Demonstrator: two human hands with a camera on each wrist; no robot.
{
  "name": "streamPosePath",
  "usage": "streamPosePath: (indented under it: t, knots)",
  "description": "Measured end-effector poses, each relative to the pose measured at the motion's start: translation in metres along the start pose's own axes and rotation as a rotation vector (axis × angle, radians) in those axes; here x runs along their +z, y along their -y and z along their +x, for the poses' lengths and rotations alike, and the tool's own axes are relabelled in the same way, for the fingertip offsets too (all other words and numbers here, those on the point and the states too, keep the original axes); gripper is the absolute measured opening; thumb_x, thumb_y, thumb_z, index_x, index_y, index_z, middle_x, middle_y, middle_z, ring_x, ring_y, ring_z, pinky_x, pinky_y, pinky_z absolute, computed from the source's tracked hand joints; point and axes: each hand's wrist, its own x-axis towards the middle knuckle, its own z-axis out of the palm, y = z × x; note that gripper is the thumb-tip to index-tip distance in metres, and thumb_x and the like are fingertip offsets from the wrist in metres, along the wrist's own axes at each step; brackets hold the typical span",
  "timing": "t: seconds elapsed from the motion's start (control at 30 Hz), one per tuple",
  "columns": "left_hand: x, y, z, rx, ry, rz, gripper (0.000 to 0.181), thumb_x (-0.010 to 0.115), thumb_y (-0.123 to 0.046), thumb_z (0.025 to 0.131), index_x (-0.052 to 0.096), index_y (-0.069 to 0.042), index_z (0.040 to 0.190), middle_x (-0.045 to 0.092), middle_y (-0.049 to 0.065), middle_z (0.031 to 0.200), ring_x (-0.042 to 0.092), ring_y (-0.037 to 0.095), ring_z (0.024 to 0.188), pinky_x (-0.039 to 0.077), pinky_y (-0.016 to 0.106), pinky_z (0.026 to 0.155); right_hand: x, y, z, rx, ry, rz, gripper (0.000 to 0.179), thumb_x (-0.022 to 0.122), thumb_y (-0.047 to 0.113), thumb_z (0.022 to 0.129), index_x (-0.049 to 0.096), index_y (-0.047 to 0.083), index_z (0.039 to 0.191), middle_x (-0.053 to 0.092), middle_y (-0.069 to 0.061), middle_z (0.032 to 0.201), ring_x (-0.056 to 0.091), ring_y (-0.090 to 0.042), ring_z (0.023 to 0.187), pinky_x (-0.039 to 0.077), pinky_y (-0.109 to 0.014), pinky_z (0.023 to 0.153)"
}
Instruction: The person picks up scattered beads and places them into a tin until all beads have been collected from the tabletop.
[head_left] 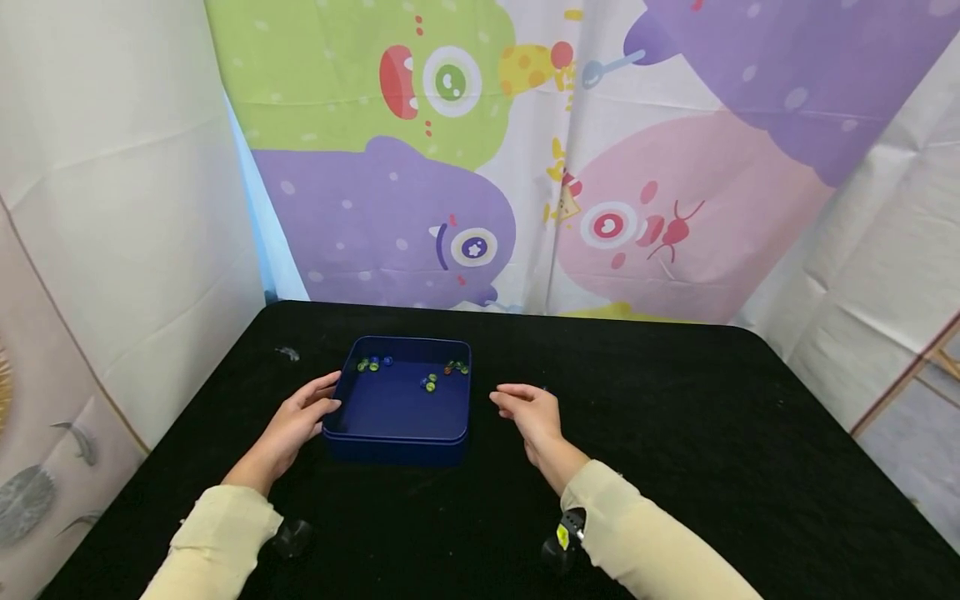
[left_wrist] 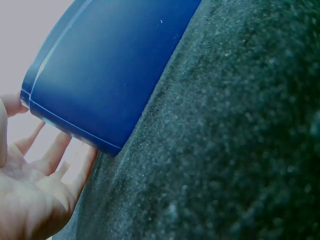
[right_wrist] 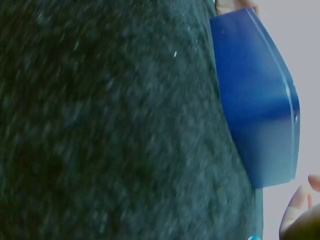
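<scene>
A dark blue square box (head_left: 401, 412) stands open-topped on the black table. Several glass marbles (head_left: 374, 365) lie inside at its far left. More sit right of the middle and by the right wall. Against the box's left side rests my left hand (head_left: 296, 417), fingers along the outer wall and thumb by the rim. Right of the box, apart from it, my right hand (head_left: 534, 421) hovers with loosely bent fingers, nothing visible between them. A small blue marble (head_left: 545, 388) lies just beyond that hand. The right wrist view catches a blue marble (right_wrist: 254, 238) at the lower edge.
Black cloth (head_left: 675, 467) covers the table. A small clear scrap (head_left: 287, 354) lies left of the box. Behind the far edge hangs a cartoon-printed curtain (head_left: 405, 225), with white fabric walls (head_left: 135, 208) at the sides.
</scene>
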Motion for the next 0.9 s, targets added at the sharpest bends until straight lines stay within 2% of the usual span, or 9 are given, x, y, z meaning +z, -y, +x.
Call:
streamPosePath:
  t: [0.13,0.53,0.7,0.9]
  knots:
    - [0.000,0.000,0.000,-0.010,-0.002,0.004,0.056,0.045,-0.023,0.098,0.023,-0.014,0.148,0.020,0.022,0.149,0.026,0.040,0.132,0.027,0.054,0.105,-0.008,-0.003,0.005,0.015,-0.035,-0.017,0.028,0.070,0.010,0.082,0.067,-0.003,0.106,0.063,-0.011,0.107,0.060,-0.031,0.097,0.049,-0.039,0.086]
    - [0.000,0.001,0.001,-0.005,-0.003,-0.002,0.056,0.045,-0.023,0.098,0.022,-0.015,0.149,0.019,0.021,0.150,0.026,0.039,0.132,0.026,0.054,0.105,-0.021,-0.013,0.017,0.038,-0.139,-0.045,0.025,0.070,0.008,0.081,0.068,-0.003,0.104,0.063,-0.013,0.107,0.060,-0.021,0.084,0.047,-0.040,0.088]
    - [0.000,0.002,0.001,0.000,0.001,-0.002,0.056,0.044,-0.024,0.098,0.022,-0.015,0.149,0.019,0.021,0.150,0.026,0.040,0.132,0.026,0.054,0.105,-0.022,-0.016,0.019,0.077,-0.137,-0.118,0.026,0.069,0.006,0.081,0.067,-0.001,0.106,0.061,-0.015,0.113,0.059,-0.026,0.097,0.045,-0.042,0.093]
    - [-0.001,0.001,0.000,0.001,0.007,-0.010,0.057,0.045,-0.025,0.098,0.022,-0.015,0.149,0.018,0.021,0.150,0.026,0.040,0.133,0.027,0.054,0.105,-0.023,-0.014,0.017,0.095,-0.065,-0.231,0.027,0.066,0.007,0.084,0.065,0.002,0.110,0.057,-0.018,0.119,0.051,-0.033,0.113,0.040,-0.047,0.097]
